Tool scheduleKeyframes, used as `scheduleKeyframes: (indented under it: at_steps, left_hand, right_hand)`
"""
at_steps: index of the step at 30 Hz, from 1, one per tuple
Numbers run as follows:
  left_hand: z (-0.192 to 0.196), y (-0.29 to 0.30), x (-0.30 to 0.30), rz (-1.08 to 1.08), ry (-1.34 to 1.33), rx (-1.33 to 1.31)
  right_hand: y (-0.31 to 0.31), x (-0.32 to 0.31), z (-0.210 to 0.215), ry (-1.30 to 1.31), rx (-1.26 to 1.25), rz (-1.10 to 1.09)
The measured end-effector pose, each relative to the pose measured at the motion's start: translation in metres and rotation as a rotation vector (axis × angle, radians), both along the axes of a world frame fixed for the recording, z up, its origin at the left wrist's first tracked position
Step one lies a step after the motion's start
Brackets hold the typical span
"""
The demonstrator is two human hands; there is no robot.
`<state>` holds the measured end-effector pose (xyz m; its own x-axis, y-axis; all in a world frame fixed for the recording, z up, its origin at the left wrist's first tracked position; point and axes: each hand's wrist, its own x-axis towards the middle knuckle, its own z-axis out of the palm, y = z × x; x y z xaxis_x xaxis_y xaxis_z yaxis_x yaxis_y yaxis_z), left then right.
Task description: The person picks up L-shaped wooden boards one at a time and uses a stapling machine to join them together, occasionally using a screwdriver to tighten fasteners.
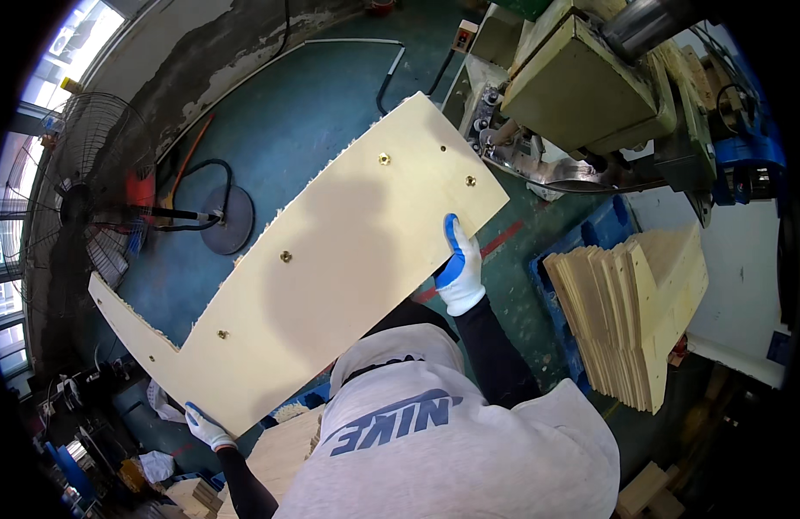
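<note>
One pale, notched plywood panel (330, 294) with brass-coloured metal inserts (285, 256) hangs above the blue-green floor (322, 95); white-and-blue gloved left hand (208, 427) grasps its lower edge, matching right hand (461, 272) its near edge; apparent step: two-handed handling; next move likely needs both grips steady

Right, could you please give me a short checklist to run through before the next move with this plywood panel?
1. Right hand gripping the plywood panel: ok, thumb on the upper face.
2. Left hand at the lower-left corner: ok.
3. Gloves on both hands: ok.
4. Far long edge smooth: not ok, looks ragged.
5. Underside sound: cannot tell, hidden.
6. Clear of the olive-green machine: cannot tell from this view.
</note>
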<state>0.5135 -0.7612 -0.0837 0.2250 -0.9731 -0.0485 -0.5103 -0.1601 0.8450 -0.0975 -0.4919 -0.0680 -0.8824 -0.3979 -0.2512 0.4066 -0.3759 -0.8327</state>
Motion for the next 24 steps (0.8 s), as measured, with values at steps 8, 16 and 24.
scheduleKeyframes:
  at_steps: [8, 16, 24]
  left_hand:
    - [-0.001, -0.002, 0.011, -0.009, -0.081, 0.011]
    - [-0.002, -0.029, 0.014, -0.126, -0.082, 0.05]
    - [-0.008, -0.043, 0.013, -0.175, 0.005, 0.048]
  right_hand:
    - [0.001, 0.019, -0.013, 0.284, 0.198, -0.027]
    - [0.018, 0.024, -0.014, 0.018, 0.033, -0.176]
    - [0.019, 0.03, -0.003, 0.007, 0.066, -0.237]
